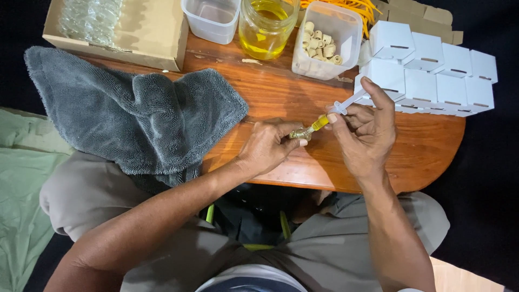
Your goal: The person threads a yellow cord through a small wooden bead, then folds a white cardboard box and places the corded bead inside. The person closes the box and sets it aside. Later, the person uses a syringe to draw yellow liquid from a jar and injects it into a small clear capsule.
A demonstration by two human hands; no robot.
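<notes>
My left hand [270, 145] pinches a tiny glass vial [300, 132] between thumb and fingers, just above the wooden table [427, 146]. My right hand [367, 130] holds a clear plastic syringe [339, 110] partly filled with yellow liquid, its tip set into the vial's mouth. The forefinger of that hand lies along the syringe's plunger end. Both hands meet near the table's front edge, over my lap.
A grey towel [135, 116] drapes over the table's left side. At the back stand a cardboard box [146, 32], a plastic tub [212, 19], a jar of yellow liquid [266, 27] and a tub of small caps [324, 43]. White cartons [432, 70] crowd the right.
</notes>
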